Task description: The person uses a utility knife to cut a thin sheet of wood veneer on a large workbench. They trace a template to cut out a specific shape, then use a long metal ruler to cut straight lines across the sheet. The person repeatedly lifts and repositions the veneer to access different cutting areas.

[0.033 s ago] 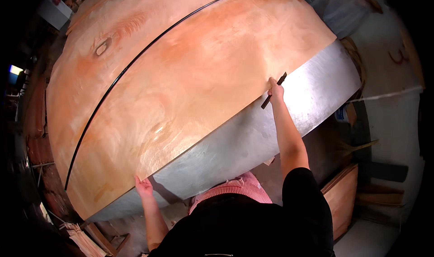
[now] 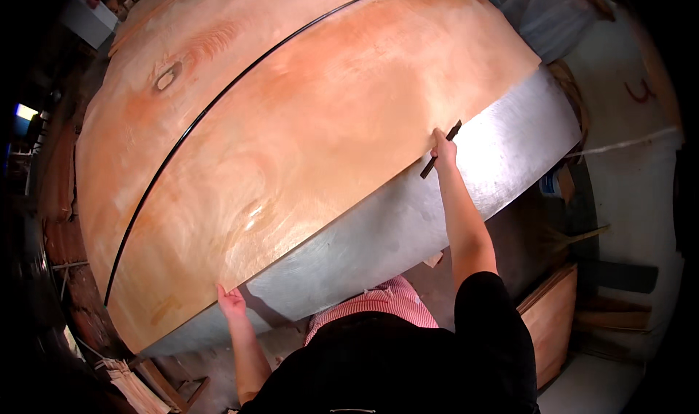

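Observation:
A broad sheet of thin, reddish-tan wood veneer [image 2: 342,130] lies over a shiny grey metal tabletop [image 2: 378,232]. Its near edge runs slantwise, stopping short of the metal's near edge. At the lower left, my left hand [image 2: 232,302] is closed on that edge, fingertips at the wood. Farther right along the same edge is my right hand [image 2: 445,149], wrapped round a slim dark knife-like tool [image 2: 429,168]. The tool sticks out on both sides of the fist; its exact kind is unclear. My right thumb and index finger touch the sheet's edge.
A thin black cord or strip [image 2: 195,123] curves across the sheet, beyond both hands. A dark-rimmed knot hole [image 2: 167,78] shows at the upper left. Wooden boards [image 2: 552,316] lean at the lower right. Clear plastic sheeting [image 2: 546,13] hangs at the far right corner.

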Motion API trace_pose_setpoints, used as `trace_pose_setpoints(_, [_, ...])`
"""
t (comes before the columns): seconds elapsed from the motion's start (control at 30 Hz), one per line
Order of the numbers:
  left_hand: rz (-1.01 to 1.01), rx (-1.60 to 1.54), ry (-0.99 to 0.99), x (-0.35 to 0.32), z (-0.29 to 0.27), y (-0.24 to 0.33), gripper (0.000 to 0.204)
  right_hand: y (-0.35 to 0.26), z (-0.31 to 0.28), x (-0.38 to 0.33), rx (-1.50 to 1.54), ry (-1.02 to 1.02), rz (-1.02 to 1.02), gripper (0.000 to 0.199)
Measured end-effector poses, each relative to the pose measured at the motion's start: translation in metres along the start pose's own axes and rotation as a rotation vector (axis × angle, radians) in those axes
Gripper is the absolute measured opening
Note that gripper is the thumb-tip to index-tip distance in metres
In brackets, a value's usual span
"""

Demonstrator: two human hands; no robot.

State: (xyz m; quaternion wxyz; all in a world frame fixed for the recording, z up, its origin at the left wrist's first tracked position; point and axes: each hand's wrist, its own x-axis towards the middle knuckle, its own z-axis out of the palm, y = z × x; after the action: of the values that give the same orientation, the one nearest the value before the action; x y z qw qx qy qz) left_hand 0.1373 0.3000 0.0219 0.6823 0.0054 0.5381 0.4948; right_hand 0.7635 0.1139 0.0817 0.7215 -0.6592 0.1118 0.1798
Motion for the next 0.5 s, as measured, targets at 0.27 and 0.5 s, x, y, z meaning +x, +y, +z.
trace_pose_setpoints(0.27, [0.057,-0.077,-0.131,-0.022,-0.102,-0.003,0.031,0.078,-0.131,-0.096,0.202,0.021,0.048,0.017])
trace_pose_setpoints(0.5, [-0.023,-0.134,-0.188,-0.080,-0.236,-0.021,0.029,0.117,-0.289,-0.199,0.051,0.144,0.066,0.020])
